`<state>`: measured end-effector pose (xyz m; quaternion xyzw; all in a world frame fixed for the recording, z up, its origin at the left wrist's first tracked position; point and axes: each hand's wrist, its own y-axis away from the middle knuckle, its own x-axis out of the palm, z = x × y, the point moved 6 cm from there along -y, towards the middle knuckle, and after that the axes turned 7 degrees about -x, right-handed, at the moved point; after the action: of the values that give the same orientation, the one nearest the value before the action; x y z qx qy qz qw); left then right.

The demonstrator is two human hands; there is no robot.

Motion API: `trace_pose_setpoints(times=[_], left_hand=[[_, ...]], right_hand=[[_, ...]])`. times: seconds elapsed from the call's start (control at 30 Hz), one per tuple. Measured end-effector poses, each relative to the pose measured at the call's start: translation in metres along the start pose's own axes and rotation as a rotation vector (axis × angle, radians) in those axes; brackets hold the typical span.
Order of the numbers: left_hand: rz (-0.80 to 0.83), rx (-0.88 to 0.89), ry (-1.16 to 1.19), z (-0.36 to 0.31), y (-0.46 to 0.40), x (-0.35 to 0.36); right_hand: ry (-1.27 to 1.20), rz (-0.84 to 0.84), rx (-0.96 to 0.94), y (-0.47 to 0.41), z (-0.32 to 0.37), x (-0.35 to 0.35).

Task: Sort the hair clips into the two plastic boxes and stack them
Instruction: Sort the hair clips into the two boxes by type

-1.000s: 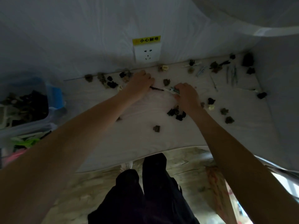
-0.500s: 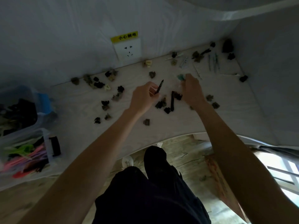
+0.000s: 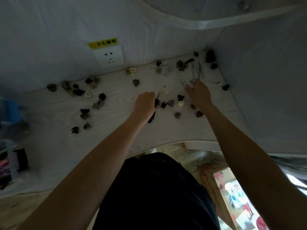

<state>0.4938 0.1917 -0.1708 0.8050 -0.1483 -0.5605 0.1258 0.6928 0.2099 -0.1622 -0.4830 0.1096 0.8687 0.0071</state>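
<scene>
Hair clips [image 3: 171, 102]: small claw type, black, brown, cream, scattered on sheet [image 3: 49, 143].

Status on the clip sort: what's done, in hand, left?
Done: some clips already sit in the box at the left edge. In hand: the left hand grips long black clips; the right hand reaches the thin clips near the corner. Left: dozens of small claw clips remain scattered on the table; no stacking yet.
</scene>
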Motion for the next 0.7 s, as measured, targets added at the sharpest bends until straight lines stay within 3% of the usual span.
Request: trace_pose_setpoints(times=[0.23,0.33,0.5,0.7], left_hand=[[-0.009,-0.064,0.112,0.022,0.002,-0.006],[0.003,-0.08,0.079,0.03,-0.001,-0.01],[-0.019,-0.045,0.085,0.05,-0.001,-0.017],[-0.17,-0.013,0.249,0.073,0.006,-0.036]], right_hand=[[0.114,0.089,-0.036,-0.041,0.014,0.02],[0.222,0.158,-0.124,-0.042,0.023,0.029],[0.411,0.12,-0.404,-0.056,0.055,0.027],[0.458,0.214,-0.534,-0.067,0.073,0.036]])
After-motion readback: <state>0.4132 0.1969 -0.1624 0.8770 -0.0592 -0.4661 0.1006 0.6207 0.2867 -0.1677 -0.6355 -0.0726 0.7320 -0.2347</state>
